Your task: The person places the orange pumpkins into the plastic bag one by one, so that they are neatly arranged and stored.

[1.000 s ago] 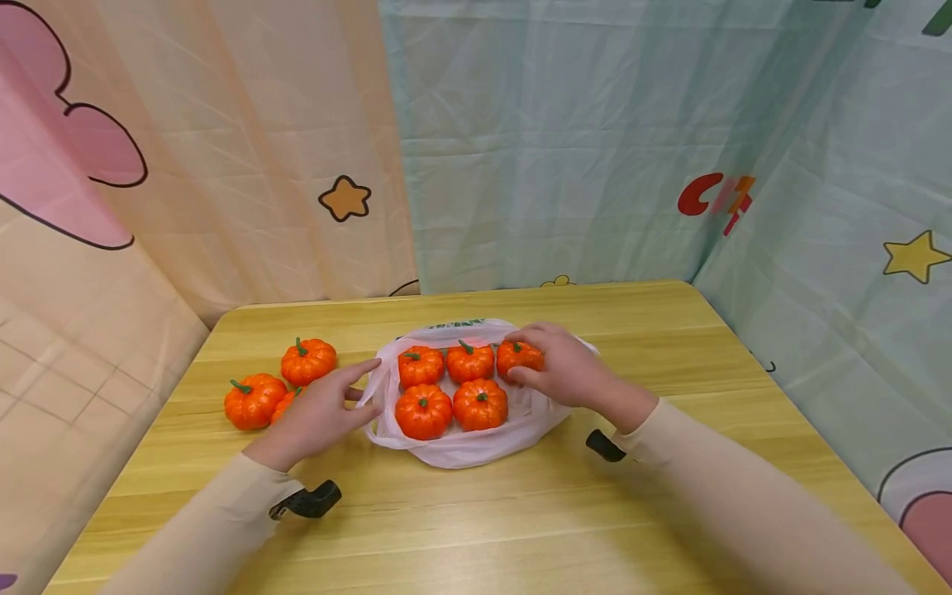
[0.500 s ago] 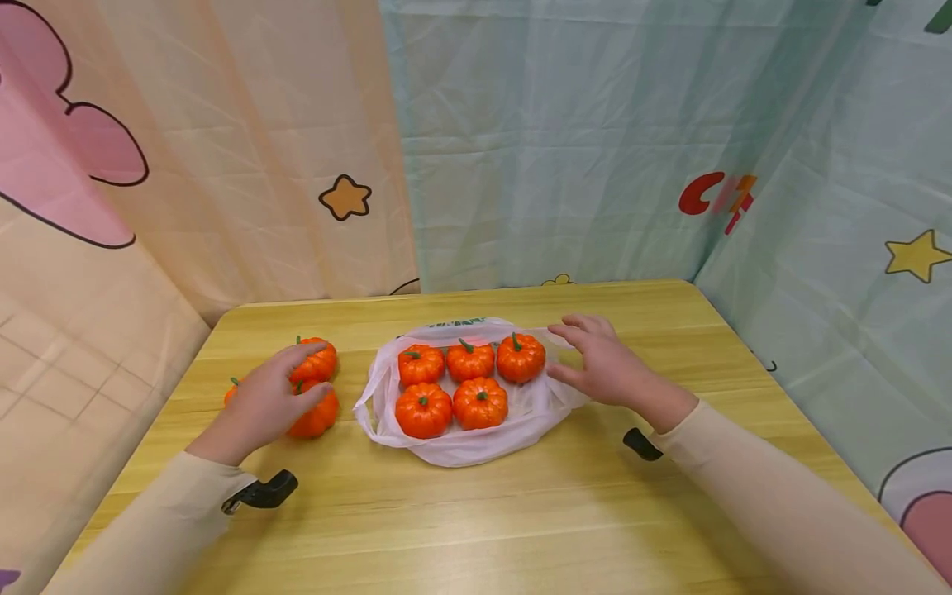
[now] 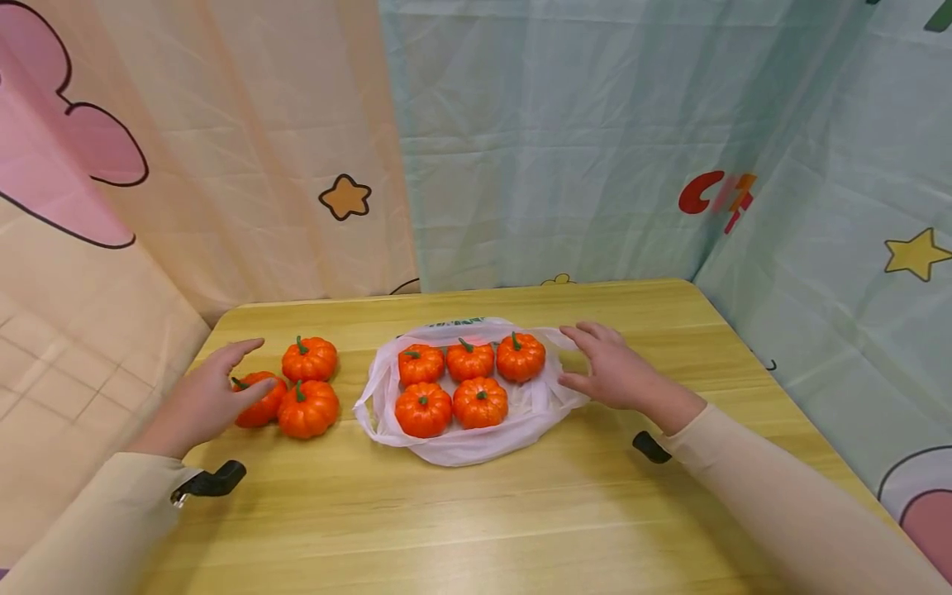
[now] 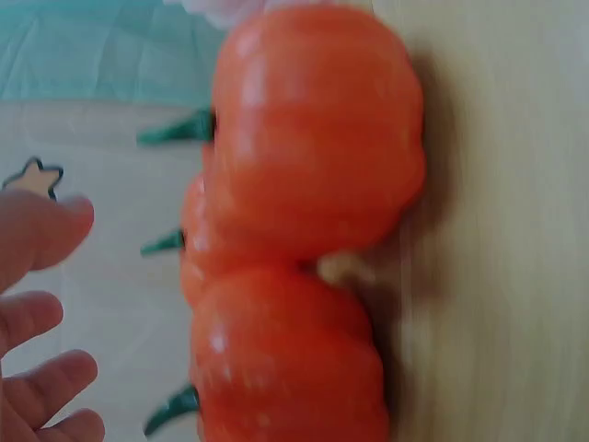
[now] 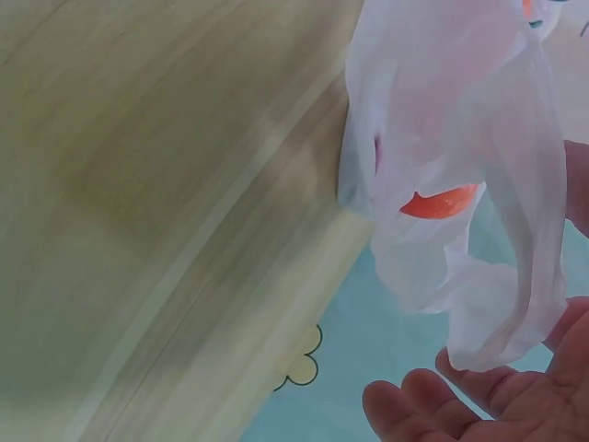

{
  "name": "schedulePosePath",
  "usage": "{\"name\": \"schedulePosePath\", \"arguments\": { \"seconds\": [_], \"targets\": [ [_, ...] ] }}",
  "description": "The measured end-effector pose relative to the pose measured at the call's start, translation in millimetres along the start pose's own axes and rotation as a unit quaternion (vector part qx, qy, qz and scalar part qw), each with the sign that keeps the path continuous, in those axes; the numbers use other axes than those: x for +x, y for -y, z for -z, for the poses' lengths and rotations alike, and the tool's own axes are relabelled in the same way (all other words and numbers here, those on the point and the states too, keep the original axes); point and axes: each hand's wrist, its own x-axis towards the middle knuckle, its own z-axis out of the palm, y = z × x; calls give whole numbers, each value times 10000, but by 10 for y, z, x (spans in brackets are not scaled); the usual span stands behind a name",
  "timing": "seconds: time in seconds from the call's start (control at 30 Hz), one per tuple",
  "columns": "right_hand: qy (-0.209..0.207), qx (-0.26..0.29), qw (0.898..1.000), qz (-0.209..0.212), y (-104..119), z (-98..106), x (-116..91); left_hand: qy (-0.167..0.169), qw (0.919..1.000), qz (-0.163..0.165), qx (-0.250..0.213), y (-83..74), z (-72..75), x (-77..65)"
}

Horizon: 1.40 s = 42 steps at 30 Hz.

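My left hand [image 3: 199,403] is beside a cluster of three small orange pumpkins [image 3: 308,410] with green stems, at the table's left. Its fingers are relaxed and spread from the thumb, holding nothing. In the left wrist view the fingers [image 4: 46,391] are apart from the nearest pumpkin [image 4: 322,138]. A white plastic bag [image 3: 468,453] lies mid-table with its mouth spread, several pumpkins [image 3: 480,403] inside in two rows. At the bag's right end is my right hand [image 3: 619,373], fingers loosely extended. In the right wrist view its fingertips are right at the bag's handle loop [image 5: 534,267].
The wooden table [image 3: 476,529] has its far edge close to patterned curtains [image 3: 550,149], which also stand at both sides. A black wrist mount [image 3: 214,479] sticks out below the left sleeve, another [image 3: 651,447] below the right.
My right hand has let go of the back-right pumpkin in the bag and drawn right to the bag's end. The left hand has moved left from the bag, past the loose pumpkins.
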Motion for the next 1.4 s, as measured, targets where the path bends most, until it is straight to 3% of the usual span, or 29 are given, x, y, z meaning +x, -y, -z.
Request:
{"name": "schedulePosePath", "arguments": {
  "seconds": [0.23,0.5,0.7,1.4],
  "targets": [
    [79,50,9999,-43,-106,-11,-32,369,9987,36,-347,326,42,-9],
    [158,263,9995,-71,-150,-7,-78,907,9915,309,-875,529,41,-43],
    [161,334,9993,19,-192,-8,-97,1045,9858,257,-1288,648,-13,-20],
    [399,474,9979,178,-220,-61,-68,889,9883,409,-1171,625,-109,-113]
  ]
}}
